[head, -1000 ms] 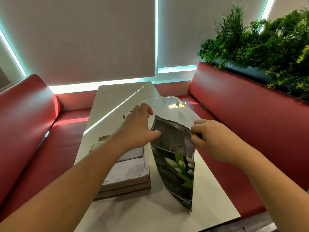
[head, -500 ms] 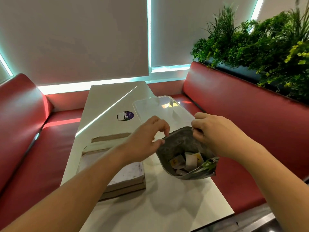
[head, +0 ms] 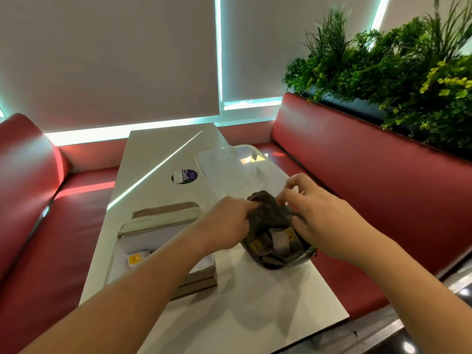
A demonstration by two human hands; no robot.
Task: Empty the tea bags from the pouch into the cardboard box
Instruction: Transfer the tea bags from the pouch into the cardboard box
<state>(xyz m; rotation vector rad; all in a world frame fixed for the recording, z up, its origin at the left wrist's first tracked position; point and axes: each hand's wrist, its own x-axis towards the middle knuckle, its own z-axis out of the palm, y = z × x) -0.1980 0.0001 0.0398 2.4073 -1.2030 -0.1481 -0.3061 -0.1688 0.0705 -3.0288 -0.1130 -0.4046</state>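
Both hands, left hand [head: 227, 226] and right hand [head: 314, 215], pinch the crumpled foil pouch [head: 270, 218] open; papery tea bags [head: 275, 245] inside; the shallow cardboard box [head: 163, 223] at nine o'clock holds what may be one bag.

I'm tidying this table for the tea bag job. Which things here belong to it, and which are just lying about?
Belongs to the job:
- dark foil pouch, held open by the left hand and right hand
- paper-wrapped tea bags inside it
- open brown cardboard box, one yellow-labelled tea bag already in it

Just lying about:
- clear plastic lid
- round purple sticker
- green plants
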